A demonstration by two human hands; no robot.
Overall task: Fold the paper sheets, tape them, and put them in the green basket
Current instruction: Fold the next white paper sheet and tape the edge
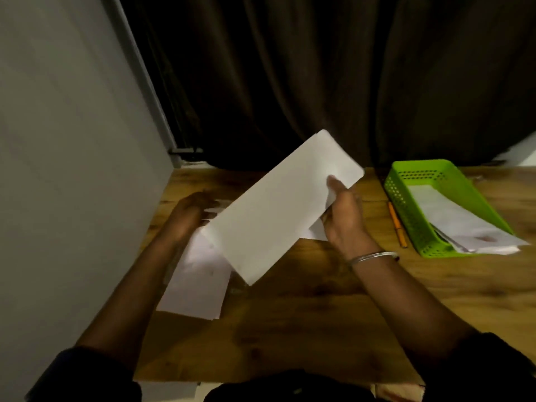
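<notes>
A folded white paper sheet [278,207] is held tilted above the wooden table. My right hand [345,216] grips its far right end, thumb on top. My left hand [190,213], blurred, hovers at the sheet's left edge with its fingers apart; whether it touches the sheet I cannot tell. Under my left forearm a stack of flat white sheets [197,280] lies on the table. The green basket [406,204] stands at the right and holds several folded white papers [461,224].
An orange pencil [396,223] lies just left of the basket. A grey wall [72,140] borders the table on the left and a dark curtain [319,68] hangs behind it. The wooden table [319,314] reaches to my lap.
</notes>
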